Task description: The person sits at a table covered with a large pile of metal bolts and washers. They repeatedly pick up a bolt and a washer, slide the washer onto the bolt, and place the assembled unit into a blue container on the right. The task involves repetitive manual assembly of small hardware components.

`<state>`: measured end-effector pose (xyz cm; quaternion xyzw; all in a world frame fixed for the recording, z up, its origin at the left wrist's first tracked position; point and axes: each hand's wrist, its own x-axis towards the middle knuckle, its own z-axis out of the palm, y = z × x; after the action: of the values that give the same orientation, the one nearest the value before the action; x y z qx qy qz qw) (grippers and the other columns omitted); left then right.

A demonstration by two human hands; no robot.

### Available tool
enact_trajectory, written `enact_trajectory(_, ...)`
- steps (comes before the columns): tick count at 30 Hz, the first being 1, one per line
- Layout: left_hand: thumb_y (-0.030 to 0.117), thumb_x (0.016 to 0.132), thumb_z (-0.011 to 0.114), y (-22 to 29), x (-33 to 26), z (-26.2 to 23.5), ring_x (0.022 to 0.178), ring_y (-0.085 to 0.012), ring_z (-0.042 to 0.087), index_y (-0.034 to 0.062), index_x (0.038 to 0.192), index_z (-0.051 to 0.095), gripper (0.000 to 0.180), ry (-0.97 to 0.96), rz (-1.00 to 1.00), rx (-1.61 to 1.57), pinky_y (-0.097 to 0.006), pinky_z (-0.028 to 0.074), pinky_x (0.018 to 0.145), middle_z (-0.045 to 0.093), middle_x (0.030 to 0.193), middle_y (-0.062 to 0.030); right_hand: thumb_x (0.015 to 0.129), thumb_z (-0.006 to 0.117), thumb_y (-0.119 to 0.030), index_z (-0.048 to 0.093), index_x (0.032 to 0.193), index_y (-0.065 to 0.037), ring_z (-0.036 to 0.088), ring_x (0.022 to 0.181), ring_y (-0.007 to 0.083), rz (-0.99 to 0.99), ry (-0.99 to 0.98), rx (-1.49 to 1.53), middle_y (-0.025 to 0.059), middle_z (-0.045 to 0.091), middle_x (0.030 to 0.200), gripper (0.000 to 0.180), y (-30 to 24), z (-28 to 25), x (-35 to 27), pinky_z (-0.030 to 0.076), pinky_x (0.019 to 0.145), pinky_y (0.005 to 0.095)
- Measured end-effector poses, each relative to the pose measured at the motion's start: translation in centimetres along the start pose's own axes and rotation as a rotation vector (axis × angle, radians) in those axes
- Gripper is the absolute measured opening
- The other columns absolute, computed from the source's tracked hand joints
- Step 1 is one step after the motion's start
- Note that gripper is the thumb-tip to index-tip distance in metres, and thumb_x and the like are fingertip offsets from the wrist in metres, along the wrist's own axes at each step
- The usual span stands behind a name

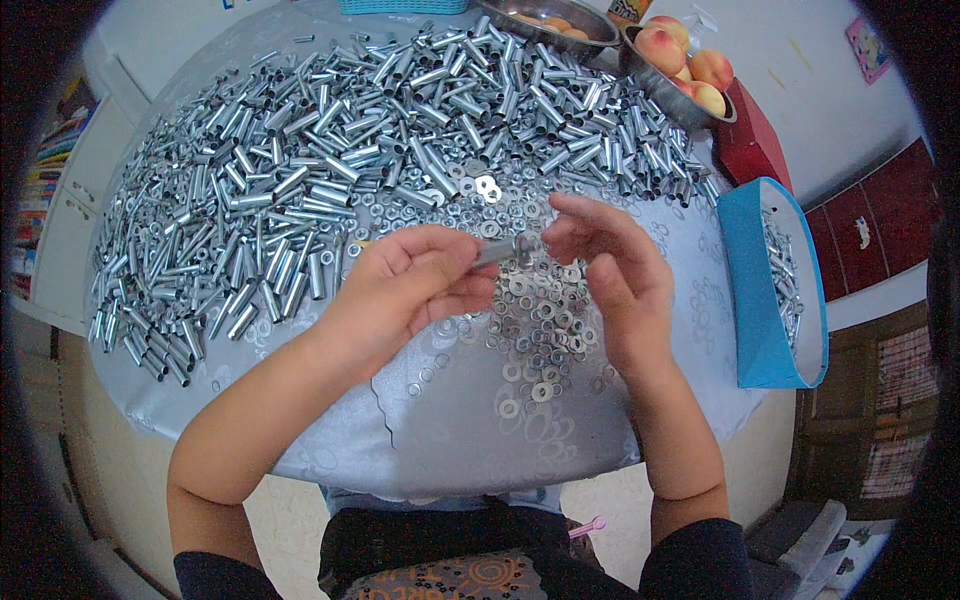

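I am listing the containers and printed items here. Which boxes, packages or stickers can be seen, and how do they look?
Blue box: open, right table edge, holding metal tubes.
Red box: beside the bowl of peaches.
Pink sticker: square, upper right.
Yellow package: top edge, mostly cut off.

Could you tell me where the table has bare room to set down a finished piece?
The table is bare along its near edge, below the left hand and right hand, and in the strip between the washers and the blue box. The tube pile crowds the far and left parts; fruit bowls fill the far right corner.
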<state>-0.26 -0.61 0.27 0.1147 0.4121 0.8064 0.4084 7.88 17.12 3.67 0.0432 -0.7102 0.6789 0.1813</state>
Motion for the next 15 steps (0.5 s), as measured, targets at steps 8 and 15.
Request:
enact_trajectory(8, 0.014, 0.084, 0.055, 0.4, 0.3, -0.3, 0.083, -0.0171, 0.059, -0.0007, 0.096, 0.055, 0.019, 0.060, -0.033, -0.037, -0.030, 0.050, 0.077, 0.060, 0.093, -0.0117, 0.069, 0.063, -0.016, 0.063, 0.082, -0.011, 0.053, 0.078, 0.0240, -0.372, -0.420, -0.959, 0.0041, 0.058, 0.085, 0.014, 3.2, -0.6, 0.3, 0.041, 0.070, 0.0363)
enact_trajectory(15, 0.016, 0.084, 0.056, 0.2, 0.4, -0.3, 0.084, -0.0173, 0.059, -0.0004, 0.093, 0.056, 0.018, 0.089, -0.066, -0.008, -0.029, 0.050, 0.077, 0.059, 0.091, -0.0118, 0.069, 0.065, -0.008, 0.061, 0.082, -0.006, 0.053, 0.080, 0.0262, -0.272, -0.428, -0.947, 0.0070, 0.057, 0.084, 0.014, 2.8, -0.4, 0.1, 0.042, 0.071, 0.0355)
